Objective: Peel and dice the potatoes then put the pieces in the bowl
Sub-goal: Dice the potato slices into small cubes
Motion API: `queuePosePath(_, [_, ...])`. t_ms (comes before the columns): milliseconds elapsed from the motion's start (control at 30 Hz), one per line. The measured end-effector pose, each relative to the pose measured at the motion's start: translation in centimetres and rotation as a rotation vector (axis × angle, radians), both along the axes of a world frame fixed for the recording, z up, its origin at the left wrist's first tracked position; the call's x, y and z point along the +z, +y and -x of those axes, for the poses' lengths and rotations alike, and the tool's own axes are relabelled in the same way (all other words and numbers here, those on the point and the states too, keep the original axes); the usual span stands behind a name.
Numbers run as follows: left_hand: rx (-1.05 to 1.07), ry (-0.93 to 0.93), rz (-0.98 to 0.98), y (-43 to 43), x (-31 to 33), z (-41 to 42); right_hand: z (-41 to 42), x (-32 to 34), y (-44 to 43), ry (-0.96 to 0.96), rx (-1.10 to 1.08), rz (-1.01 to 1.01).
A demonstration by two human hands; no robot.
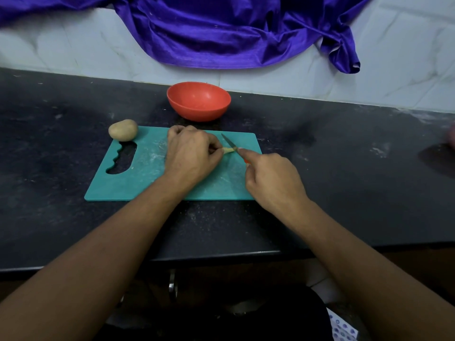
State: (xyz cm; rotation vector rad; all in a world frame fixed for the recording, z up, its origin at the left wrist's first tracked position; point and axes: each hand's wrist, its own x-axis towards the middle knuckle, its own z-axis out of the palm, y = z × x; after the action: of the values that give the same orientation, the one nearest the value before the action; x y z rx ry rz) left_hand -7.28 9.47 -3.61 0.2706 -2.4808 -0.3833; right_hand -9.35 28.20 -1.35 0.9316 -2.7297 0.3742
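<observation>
Potato piece (pixel 228 150): pale peeled strip lying flat on the teal cutting board (pixel 147 183), right of centre, long axis about left-right, free end pointing right toward the knife. Left hand (pixel 190 153) knuckles up, fingers curled, tips pinching the strip's left end; anything else under the palm is hidden. Knife (pixel 229 142) crosses the strip's right end, blade diagonal, tip pointing away and left, edge on or just at the strip, contact can't be confirmed. Right hand (pixel 273 178) is curled round the orange handle, index finger straight along the blade's back. Whole potato (pixel 123 129), unpeeled, sits at the board's far-left corner, long axis about left-right, touching the board edge, partly on the dark counter (pixel 61 156). Red bowl (pixel 199 112) stands upright on the counter just beyond the board's far edge, apart from it; the visible inside shows only bare red wall. Board has a wavy handle cutout at its left end. Purple cloth (pixel 234 33) hangs over the tiled wall behind. White item with blue print (pixel 342 331) at lower right, print unreadable.
</observation>
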Motion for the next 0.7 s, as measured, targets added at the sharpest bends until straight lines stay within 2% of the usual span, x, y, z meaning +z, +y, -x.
queuePosePath(367, [-0.005,-0.009,0.001,-0.1,0.0,-0.1,0.1,0.3,-1.8,-0.011,-0.016,-0.01])
queuePosePath(600, [-0.004,0.004,-0.023,-0.1,-0.1,0.0,0.2,0.5,-1.5,-0.049,-0.019,-0.094])
queuePosePath(700, [0.0,0.008,-0.03,-0.2,-0.1,0.0,0.9,0.3,-1.1,-0.104,-0.038,-0.009])
